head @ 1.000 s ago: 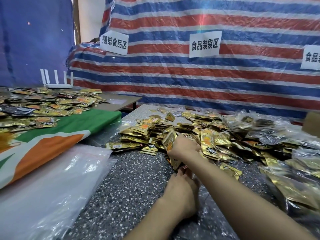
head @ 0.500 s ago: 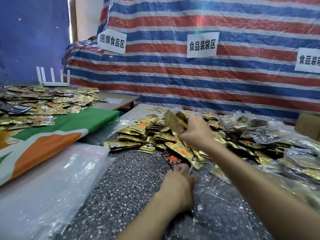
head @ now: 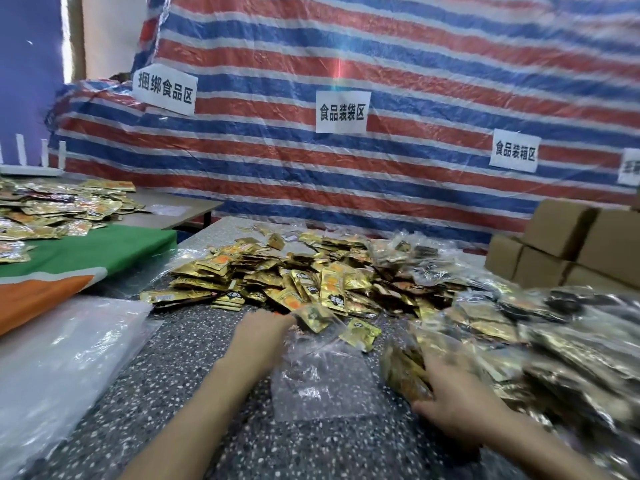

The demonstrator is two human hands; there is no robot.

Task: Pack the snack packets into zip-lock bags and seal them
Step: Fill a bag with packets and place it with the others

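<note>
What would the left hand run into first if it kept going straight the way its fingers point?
The left hand points forward and slightly right at the mouth of the clear zip-lock bag. Straight on, it would likely meet the gold packet just past its fingertips, then the snack pile. Blur makes depth uncertain.

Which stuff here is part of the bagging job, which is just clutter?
In the job:
- left hand
- right hand
- clear zip-lock bag
- pile of gold snack packets
- filled bags

Lying about:
- cardboard boxes
- green and orange cloth
- wall signs

Hands (head: 263, 332) at zip-lock bag (head: 320, 382), packets (head: 277, 275) beyond
</note>
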